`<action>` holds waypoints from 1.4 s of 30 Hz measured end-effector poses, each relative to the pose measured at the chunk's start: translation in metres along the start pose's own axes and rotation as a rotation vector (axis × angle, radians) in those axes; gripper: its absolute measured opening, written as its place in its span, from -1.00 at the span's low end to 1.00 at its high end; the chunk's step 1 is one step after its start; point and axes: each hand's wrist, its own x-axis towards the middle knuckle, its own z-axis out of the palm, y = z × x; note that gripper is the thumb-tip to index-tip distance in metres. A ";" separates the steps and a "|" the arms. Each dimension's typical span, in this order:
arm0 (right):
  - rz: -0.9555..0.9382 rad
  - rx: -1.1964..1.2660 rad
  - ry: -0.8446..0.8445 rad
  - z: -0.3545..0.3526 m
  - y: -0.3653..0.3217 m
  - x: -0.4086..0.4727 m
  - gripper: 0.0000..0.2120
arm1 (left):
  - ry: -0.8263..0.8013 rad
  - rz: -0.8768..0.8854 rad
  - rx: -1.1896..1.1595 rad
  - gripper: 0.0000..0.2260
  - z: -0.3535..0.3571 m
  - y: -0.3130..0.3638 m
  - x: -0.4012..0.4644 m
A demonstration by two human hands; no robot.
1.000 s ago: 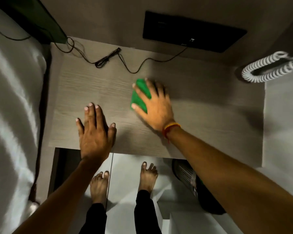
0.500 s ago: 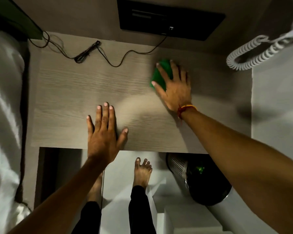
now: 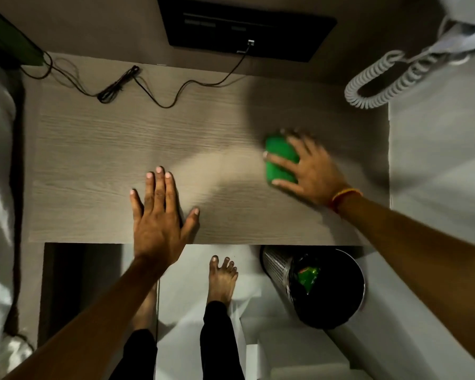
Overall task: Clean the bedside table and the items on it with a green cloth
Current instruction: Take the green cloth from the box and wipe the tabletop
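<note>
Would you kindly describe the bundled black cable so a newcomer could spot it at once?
Start at the wood-grain bedside table and look to its far edge near the wall. Left of centre lies the bundled black cable, a thin cord running to the black wall panel. Unlike the coiled white phone cord, it is dark and straight-wound.

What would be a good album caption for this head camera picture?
Right hand presses a green cloth flat on the wooden bedside table; left hand rests flat near its front edge.

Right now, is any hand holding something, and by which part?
The right hand presses the green cloth flat under spread fingers, on its right side. The left hand holds nothing.
</note>
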 end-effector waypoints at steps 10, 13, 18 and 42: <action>0.515 0.082 0.060 0.006 -0.023 -0.008 -0.40 | -0.011 0.002 0.011 -0.20 -0.001 -0.002 0.000; 0.466 0.102 0.047 0.020 -0.067 -0.046 -0.38 | -0.002 0.008 -0.018 -0.21 -0.001 -0.005 0.000; 0.372 0.135 0.035 0.028 -0.137 -0.062 -0.38 | 0.004 0.076 -0.075 -0.29 0.003 -0.018 -0.006; 0.225 1.065 0.389 -0.150 -0.386 0.167 -0.36 | 0.458 0.002 -0.329 -0.49 -0.202 -0.224 -0.036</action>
